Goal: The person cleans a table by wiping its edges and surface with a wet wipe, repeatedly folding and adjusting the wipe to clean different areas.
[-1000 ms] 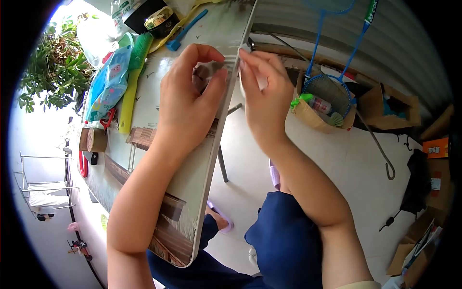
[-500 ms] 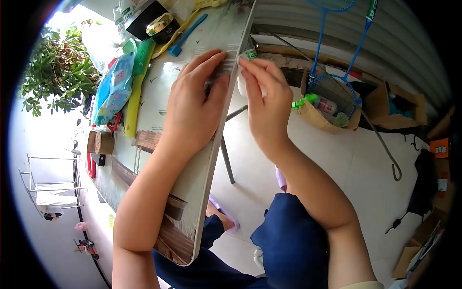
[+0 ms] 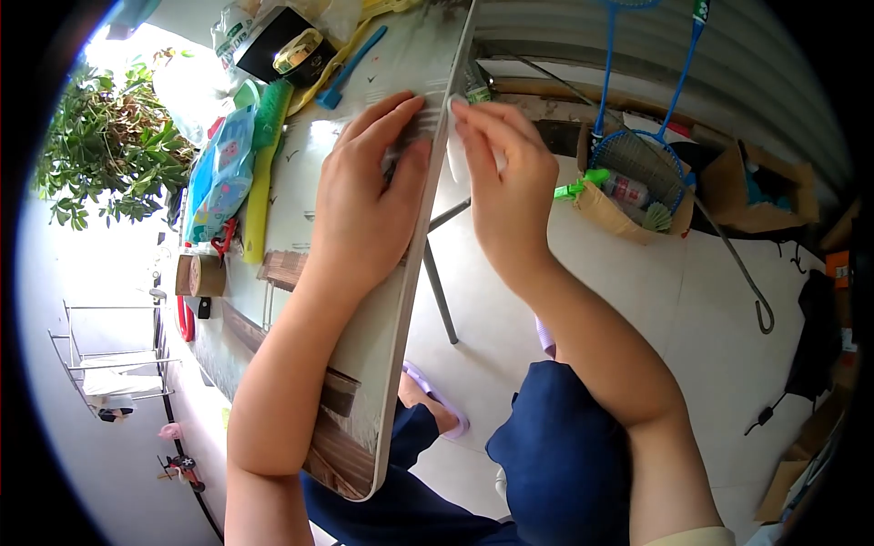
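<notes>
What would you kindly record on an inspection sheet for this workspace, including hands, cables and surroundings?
Surface: table with a printed, partly glossy top.
Job's things: white item beside the table's edge; its kind is unclear.
Clutter: green brush, blue packet, tape roll and black box on the table.
Hands: right hand pinches the white item; left hand curves over the table, anything beneath hidden.
Cables: black cord at right; whether electrical, cannot tell.
Surroundings: leafy plant, blue rackets, cardboard box.

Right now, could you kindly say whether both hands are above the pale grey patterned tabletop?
No, the left hand is over the tabletop, the right hand beyond its edge.
</notes>
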{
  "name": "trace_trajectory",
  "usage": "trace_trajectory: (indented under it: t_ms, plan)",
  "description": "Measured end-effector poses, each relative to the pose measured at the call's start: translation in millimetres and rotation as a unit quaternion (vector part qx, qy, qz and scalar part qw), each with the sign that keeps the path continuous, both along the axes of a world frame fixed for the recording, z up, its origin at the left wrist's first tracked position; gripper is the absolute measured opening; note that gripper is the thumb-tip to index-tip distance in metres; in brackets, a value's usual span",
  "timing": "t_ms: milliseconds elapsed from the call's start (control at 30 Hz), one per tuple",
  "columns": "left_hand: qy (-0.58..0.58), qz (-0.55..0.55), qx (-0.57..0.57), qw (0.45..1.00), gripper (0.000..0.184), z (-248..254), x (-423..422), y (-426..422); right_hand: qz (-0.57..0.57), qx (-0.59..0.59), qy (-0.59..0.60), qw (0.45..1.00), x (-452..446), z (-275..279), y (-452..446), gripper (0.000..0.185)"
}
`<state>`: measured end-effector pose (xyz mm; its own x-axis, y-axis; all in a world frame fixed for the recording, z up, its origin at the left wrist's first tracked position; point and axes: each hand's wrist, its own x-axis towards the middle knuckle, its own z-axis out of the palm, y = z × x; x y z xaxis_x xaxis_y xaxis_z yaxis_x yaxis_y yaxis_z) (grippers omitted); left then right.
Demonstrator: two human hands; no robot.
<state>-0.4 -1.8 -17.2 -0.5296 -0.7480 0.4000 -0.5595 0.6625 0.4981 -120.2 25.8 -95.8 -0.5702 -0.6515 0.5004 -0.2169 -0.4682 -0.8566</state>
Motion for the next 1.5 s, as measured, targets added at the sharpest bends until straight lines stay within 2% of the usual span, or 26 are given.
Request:
trace_trajectory:
  t_ms: [133, 200, 400, 467, 667, 800, 867, 900, 1067, 1167, 1267, 1433, 1500]
  plan:
    - [-0.012, -0.002, -0.022, 1.0, 0.036, 1, 0, 0, -0.028, -0.059, 0.008, 0.998, 5, -5, -2, 0.014]
    - [-0.003, -0.006, -0.016, 1.0, 0.036, -2, 1, -3, -0.013, -0.043, -0.011, 0.999, 2, 1, -1, 0.013]
    - [-0.003, -0.004, -0.021, 1.0, 0.036, -1, 1, -1, -0.033, -0.029, 0.03, 0.999, 7, 0, 8, 0.013]
    - [-0.011, -0.003, -0.027, 1.0, 0.036, -1, 0, -1, -0.012, -0.03, -0.008, 0.999, 1, 2, 0, 0.013]
    - [-0.006, -0.003, -0.017, 1.0, 0.036, -1, 0, -2, -0.044, -0.034, 0.041, 0.998, 9, -3, 10, 0.013]
    - [-0.005, -0.006, -0.02, 1.0, 0.036, -2, 0, -2, -0.027, -0.05, -0.013, 0.998, 3, -3, -5, 0.014]
    - [0.007, -0.006, -0.008, 1.0, 0.036, -1, 0, -2, -0.045, -0.045, 0.029, 0.998, 6, -2, 3, 0.014]
    - [0.002, -0.003, -0.011, 1.0, 0.036, -1, 0, -1, -0.034, -0.019, 0.027, 0.999, 10, -2, 11, 0.014]
    - [-0.005, -0.009, -0.027, 1.0, 0.036, -3, 1, -3, -0.039, -0.045, 0.023, 0.998, 4, -6, -7, 0.014]
    - [0.013, -0.002, 0.004, 1.0, 0.035, -3, 0, -2, -0.039, -0.047, 0.033, 0.998, 4, -7, -6, 0.018]
    - [-0.004, -0.006, -0.029, 1.0, 0.035, -4, 2, -5, -0.019, -0.046, 0.048, 0.998, 18, -7, 19, 0.019]
    - [-0.011, -0.006, -0.035, 0.999, 0.035, -1, 0, -3, -0.043, -0.044, 0.083, 0.995, -4, -4, -11, 0.022]
    - [-0.013, -0.008, -0.037, 0.999, 0.035, -2, 0, -3, -0.035, -0.022, 0.078, 0.996, 4, -3, 3, 0.024]
